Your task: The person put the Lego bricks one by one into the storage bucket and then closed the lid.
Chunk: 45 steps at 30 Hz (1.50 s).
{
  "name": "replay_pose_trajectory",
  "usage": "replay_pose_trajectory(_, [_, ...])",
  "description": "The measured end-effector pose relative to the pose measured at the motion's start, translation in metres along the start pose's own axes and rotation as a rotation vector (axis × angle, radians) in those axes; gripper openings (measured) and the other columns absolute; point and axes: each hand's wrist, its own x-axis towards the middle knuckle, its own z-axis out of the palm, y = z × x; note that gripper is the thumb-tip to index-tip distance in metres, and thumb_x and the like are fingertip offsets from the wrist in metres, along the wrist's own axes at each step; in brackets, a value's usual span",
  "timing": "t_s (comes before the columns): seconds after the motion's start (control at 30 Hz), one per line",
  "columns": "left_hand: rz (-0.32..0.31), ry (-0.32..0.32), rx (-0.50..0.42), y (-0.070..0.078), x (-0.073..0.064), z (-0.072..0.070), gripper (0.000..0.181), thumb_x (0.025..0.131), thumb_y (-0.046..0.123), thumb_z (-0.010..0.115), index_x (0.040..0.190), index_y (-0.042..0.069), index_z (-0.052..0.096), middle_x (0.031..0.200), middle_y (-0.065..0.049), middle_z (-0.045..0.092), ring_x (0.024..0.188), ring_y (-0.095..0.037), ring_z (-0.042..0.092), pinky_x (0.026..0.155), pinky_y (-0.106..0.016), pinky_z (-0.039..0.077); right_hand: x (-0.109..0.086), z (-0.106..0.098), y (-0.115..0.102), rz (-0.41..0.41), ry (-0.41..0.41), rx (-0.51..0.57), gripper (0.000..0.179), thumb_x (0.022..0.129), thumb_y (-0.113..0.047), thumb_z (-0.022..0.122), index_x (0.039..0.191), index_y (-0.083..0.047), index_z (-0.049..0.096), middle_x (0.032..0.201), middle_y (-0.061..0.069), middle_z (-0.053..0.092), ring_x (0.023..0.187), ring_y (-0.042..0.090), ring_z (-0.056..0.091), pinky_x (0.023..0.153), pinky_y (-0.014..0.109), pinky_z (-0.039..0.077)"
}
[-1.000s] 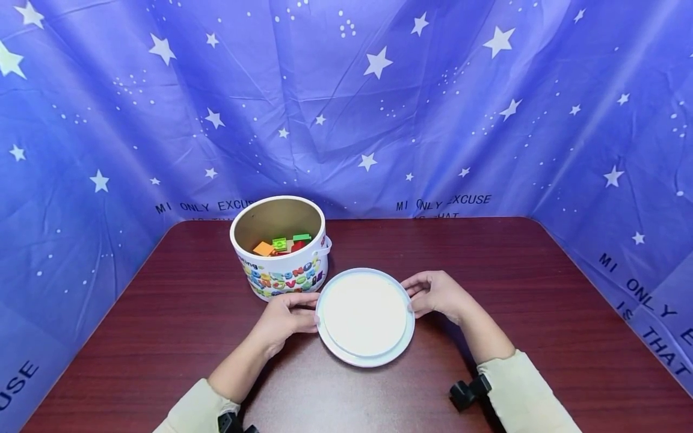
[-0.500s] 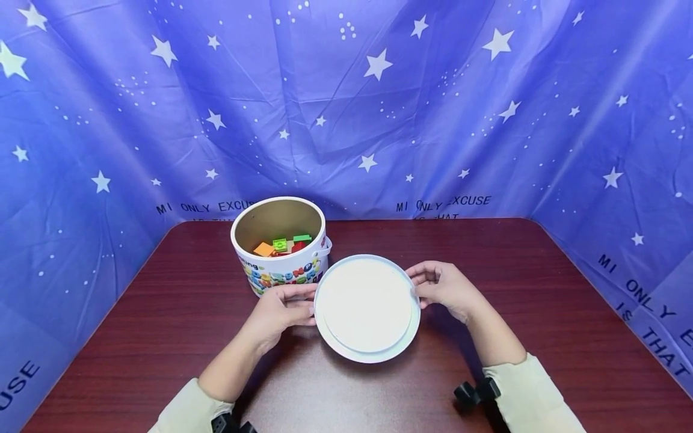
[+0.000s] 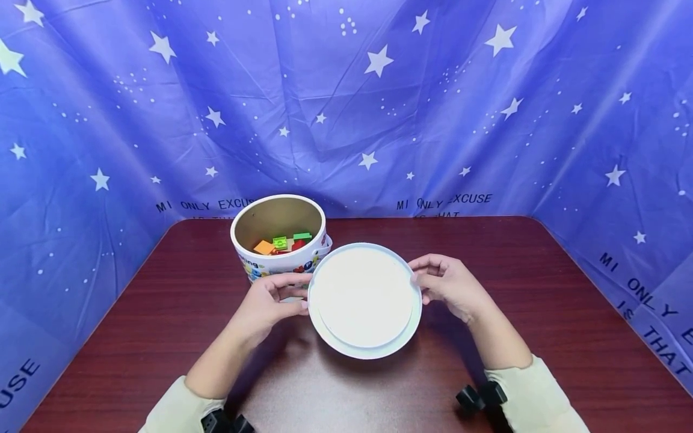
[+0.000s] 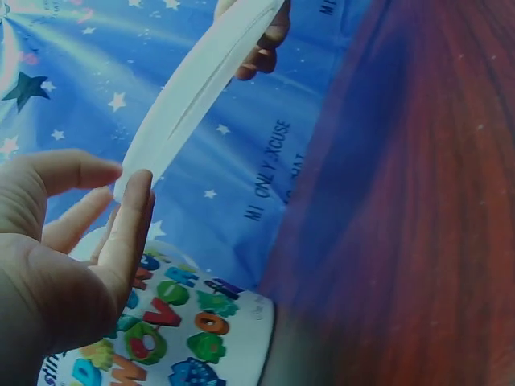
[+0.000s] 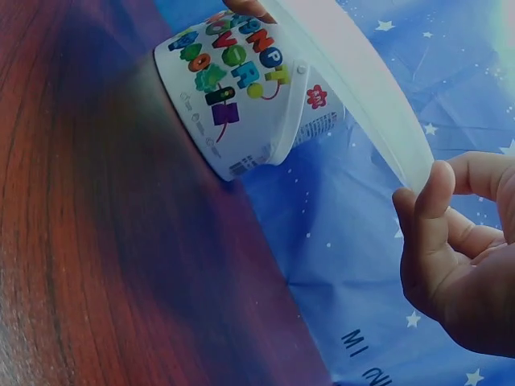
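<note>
A round white lid point(image 3: 365, 297) is held above the table between both hands. My left hand point(image 3: 265, 305) pinches its left edge between thumb and fingers, as the left wrist view also shows at the lid point(image 4: 189, 100). On the opposite edge my right hand point(image 3: 452, 287) pinches the rim the same way; in the right wrist view its thumb and fingers meet at the lid's end. Behind the left hand stands a white bucket point(image 3: 278, 262) printed with colourful letters, uncovered. Inside it lie several building blocks point(image 3: 264, 248) in orange, green and red. The lid hides part of the bucket's right front.
The bucket stands on a dark red wood-grain table point(image 3: 541, 300), toward its back left. A white handle point(image 5: 291, 112) hangs at the bucket's side. A blue star-printed cloth point(image 3: 346, 108) hangs behind and around the table. Black wrist cameras point(image 3: 482, 396) sit on the sleeves.
Both hands have raised the lid from lower over the table and it now appears larger and further up in the head view. The bucket has not moved.
</note>
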Motion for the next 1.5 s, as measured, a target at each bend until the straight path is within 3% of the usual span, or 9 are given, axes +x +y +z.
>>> replay_pose_trajectory(0.1, [0.042, -0.036, 0.029, 0.004, -0.001, -0.002, 0.054, 0.077, -0.009, 0.073, 0.129, -0.010, 0.056, 0.122, -0.010, 0.062, 0.103, -0.024, 0.065, 0.082, -0.036, 0.059, -0.002, 0.001, -0.003, -0.011, -0.004, 0.050, 0.021, 0.087, 0.009, 0.060, 0.108, 0.010, 0.060, 0.084, 0.008, 0.067, 0.061, 0.011, 0.058, 0.050, 0.020, 0.052])
replay_pose_trajectory(0.23, [0.084, -0.086, 0.001, 0.009, -0.002, -0.006, 0.062, 0.074, -0.012, 0.075, 0.132, -0.011, 0.052, 0.128, -0.010, 0.057, 0.105, -0.024, 0.062, 0.084, -0.038, 0.058, -0.002, 0.003, -0.005, -0.031, -0.018, 0.115, 0.018, 0.089, 0.008, 0.059, 0.106, 0.003, 0.064, 0.083, 0.007, 0.068, 0.062, 0.010, 0.059, 0.052, 0.019, 0.052])
replay_pose_trajectory(0.43, [0.096, -0.096, -0.033, 0.015, -0.002, -0.011, 0.067, 0.072, -0.013, 0.078, 0.133, -0.010, 0.051, 0.126, -0.009, 0.058, 0.104, -0.025, 0.062, 0.083, -0.037, 0.058, -0.003, 0.005, -0.005, -0.100, -0.019, 0.124, 0.020, 0.091, 0.006, 0.061, 0.109, -0.001, 0.066, 0.090, 0.006, 0.069, 0.069, 0.011, 0.061, 0.058, 0.020, 0.054])
replay_pose_trajectory(0.73, [0.103, -0.091, -0.063, 0.021, -0.005, -0.019, 0.063, 0.075, -0.015, 0.074, 0.134, -0.006, 0.053, 0.126, -0.009, 0.059, 0.109, -0.025, 0.062, 0.083, -0.036, 0.058, -0.005, 0.015, -0.009, -0.249, 0.037, 0.063, 0.027, 0.089, 0.008, 0.063, 0.116, 0.008, 0.066, 0.102, 0.004, 0.071, 0.080, 0.012, 0.065, 0.069, 0.024, 0.058])
replay_pose_trajectory(0.97, [0.171, -0.099, -0.066, 0.028, -0.007, -0.030, 0.058, 0.080, -0.014, 0.069, 0.135, -0.007, 0.052, 0.130, -0.011, 0.058, 0.109, -0.027, 0.063, 0.086, -0.039, 0.057, -0.004, 0.021, -0.017, -0.376, -0.048, 0.015, 0.037, 0.085, 0.015, 0.064, 0.121, 0.017, 0.057, 0.119, 0.009, 0.065, 0.102, 0.017, 0.065, 0.084, 0.030, 0.057])
replay_pose_trajectory(1.1, [0.202, -0.109, -0.074, 0.033, -0.008, -0.035, 0.054, 0.083, -0.015, 0.065, 0.135, -0.007, 0.052, 0.128, -0.012, 0.061, 0.108, -0.026, 0.063, 0.085, -0.037, 0.057, -0.001, 0.026, -0.024, -0.393, -0.065, -0.011, 0.046, 0.078, 0.017, 0.070, 0.122, 0.016, 0.057, 0.125, 0.013, 0.061, 0.106, 0.020, 0.064, 0.089, 0.035, 0.055])
replay_pose_trajectory(1.3, [0.240, -0.035, -0.067, 0.039, -0.010, -0.037, 0.044, 0.087, -0.014, 0.062, 0.130, -0.005, 0.058, 0.123, -0.009, 0.064, 0.109, -0.023, 0.062, 0.088, -0.030, 0.056, 0.008, 0.035, -0.033, -0.400, -0.032, -0.026, 0.043, 0.078, 0.011, 0.074, 0.119, 0.013, 0.062, 0.122, 0.016, 0.062, 0.107, 0.022, 0.065, 0.091, 0.037, 0.054])
replay_pose_trajectory(1.5, [0.356, 0.149, -0.052, 0.046, -0.010, -0.032, 0.025, 0.090, -0.005, 0.064, 0.115, 0.001, 0.069, 0.112, -0.007, 0.069, 0.102, -0.016, 0.065, 0.086, -0.025, 0.055, 0.019, 0.047, -0.037, -0.485, 0.064, -0.019, 0.036, 0.078, 0.011, 0.075, 0.114, 0.008, 0.068, 0.113, 0.012, 0.066, 0.102, 0.023, 0.066, 0.086, 0.032, 0.057])
